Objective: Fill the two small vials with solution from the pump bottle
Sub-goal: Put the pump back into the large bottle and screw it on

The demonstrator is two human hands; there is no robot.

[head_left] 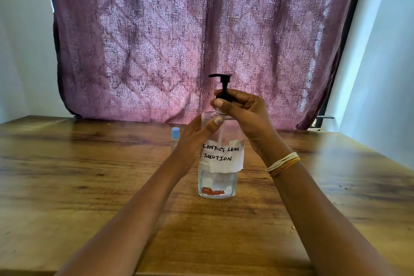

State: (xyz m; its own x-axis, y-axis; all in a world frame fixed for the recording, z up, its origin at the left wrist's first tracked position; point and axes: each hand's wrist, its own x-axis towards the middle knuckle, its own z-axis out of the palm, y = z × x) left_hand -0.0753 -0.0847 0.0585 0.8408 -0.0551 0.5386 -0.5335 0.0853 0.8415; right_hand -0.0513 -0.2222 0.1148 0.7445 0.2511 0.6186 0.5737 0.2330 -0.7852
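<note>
A clear pump bottle with a white label reading "contact lens solution" stands upright at the middle of the wooden table. Its black pump head points left. My left hand grips the bottle's upper left side, thumb across the front. My right hand curls round the black collar at the bottle's neck. One small vial with a light blue cap stands just behind my left hand, partly hidden by it. A second vial is not in view.
A purple patterned curtain hangs behind the table's far edge. White walls stand at both sides. A few small crumbs lie on the wood at the right.
</note>
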